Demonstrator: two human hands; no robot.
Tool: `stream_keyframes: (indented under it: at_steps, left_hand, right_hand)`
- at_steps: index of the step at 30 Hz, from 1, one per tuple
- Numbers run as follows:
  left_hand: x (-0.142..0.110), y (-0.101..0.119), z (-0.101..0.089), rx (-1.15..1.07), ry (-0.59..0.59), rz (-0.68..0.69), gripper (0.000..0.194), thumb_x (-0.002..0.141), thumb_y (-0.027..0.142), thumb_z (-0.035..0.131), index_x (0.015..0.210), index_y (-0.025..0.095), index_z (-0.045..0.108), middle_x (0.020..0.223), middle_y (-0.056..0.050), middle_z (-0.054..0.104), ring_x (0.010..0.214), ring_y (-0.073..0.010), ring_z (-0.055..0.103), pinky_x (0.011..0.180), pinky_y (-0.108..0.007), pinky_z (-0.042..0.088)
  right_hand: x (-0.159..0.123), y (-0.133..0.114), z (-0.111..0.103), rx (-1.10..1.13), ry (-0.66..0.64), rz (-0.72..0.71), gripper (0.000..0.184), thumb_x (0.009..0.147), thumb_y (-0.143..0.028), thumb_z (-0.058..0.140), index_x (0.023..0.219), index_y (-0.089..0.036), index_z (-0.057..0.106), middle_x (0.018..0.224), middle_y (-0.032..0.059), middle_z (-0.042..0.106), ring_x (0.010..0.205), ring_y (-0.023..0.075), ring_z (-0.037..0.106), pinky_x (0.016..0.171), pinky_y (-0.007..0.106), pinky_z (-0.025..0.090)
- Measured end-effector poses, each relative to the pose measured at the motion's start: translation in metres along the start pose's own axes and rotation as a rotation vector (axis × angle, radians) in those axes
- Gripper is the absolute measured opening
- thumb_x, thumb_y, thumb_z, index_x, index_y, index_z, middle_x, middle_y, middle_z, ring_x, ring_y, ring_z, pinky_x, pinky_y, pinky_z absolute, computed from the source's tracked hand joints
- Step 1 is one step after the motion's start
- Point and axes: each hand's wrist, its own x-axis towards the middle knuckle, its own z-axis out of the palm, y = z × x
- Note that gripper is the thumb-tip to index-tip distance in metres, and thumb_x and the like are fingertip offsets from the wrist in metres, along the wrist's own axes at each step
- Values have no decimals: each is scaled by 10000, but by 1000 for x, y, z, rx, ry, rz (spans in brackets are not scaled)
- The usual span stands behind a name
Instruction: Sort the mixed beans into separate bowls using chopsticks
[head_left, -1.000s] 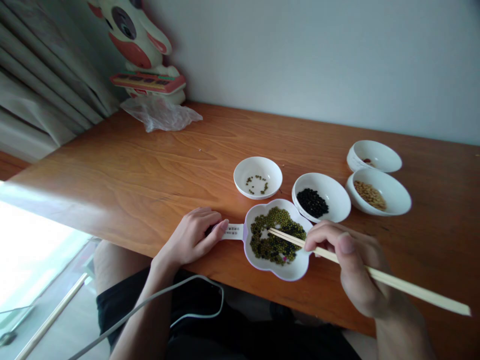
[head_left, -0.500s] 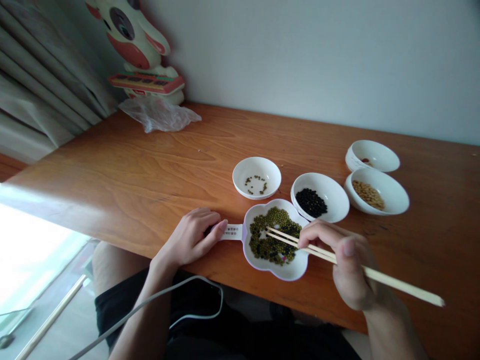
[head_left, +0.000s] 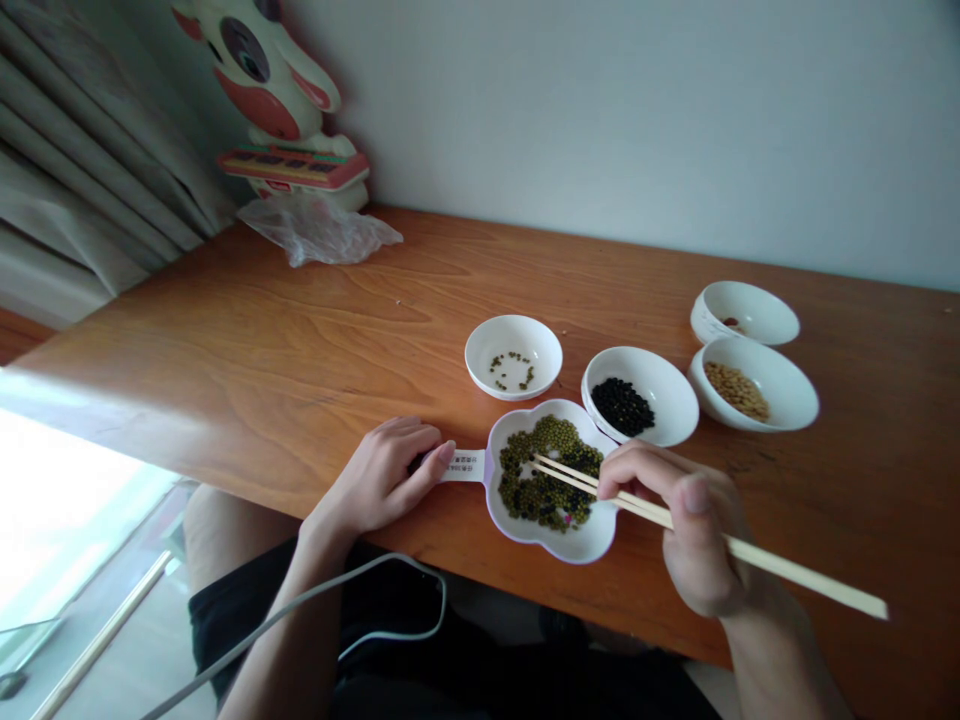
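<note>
Right hand [head_left: 701,535] is closed around chopsticks [head_left: 806,576], whose tips have just been parted among mixed beans [head_left: 551,435] in the scalloped dish [head_left: 585,545], so none seems pinched; its handle [head_left: 469,466] is held on the worktop [head_left: 337,330] by the left hand [head_left: 386,475].

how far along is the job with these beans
Partly along, it seems. Black beans and tan beans sit in separate bowls, and a few green beans are in another. In hand: the right hand has chopsticks in the dish, the left hand on its handle. Left, probably: the dish's many green beans mixed with black, plus a pink bit.
</note>
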Motion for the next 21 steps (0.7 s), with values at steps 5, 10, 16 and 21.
stream_keyframes:
  at_steps: [5, 10, 16, 21]
  left_hand:
    - [0, -1, 1, -9, 2, -8, 403, 1144, 359, 429, 769, 218, 468, 750, -14, 555, 702, -184, 490, 717, -349, 370]
    - [0, -1, 1, -12, 6, -7, 393, 1140, 345, 440, 771, 216, 473, 757, -15, 560, 708, -185, 489, 720, -349, 365]
    - [-1, -2, 1, -19, 0, -15, 381, 1135, 342, 449, 776, 216, 476, 759, -14, 558, 710, -187, 490, 721, -345, 364]
    - [-2, -2, 1, -9, -7, -15, 395, 1144, 353, 436, 776, 216, 476, 755, -16, 563, 709, -190, 490, 727, -350, 362]
  right_hand:
    - [1, 0, 2, 9, 10, 1, 734, 1077, -752, 191, 886, -234, 675, 833, 44, 652, 717, 207, 577, 646, 370, 402]
    - [-1, 2, 1, 23, 26, 10, 714, 1095, -715, 208, 865, -235, 683, 814, 45, 656, 741, 215, 599, 691, 378, 424]
    - [-2, 3, 1, 64, 40, -45, 693, 1108, -684, 224, 891, -247, 716, 844, 44, 687, 772, 222, 633, 722, 383, 453]
    - [-11, -2, -20, -7, 183, -78, 778, 1069, -769, 169, 902, -304, 771, 922, 51, 755, 887, 267, 683, 809, 405, 504]
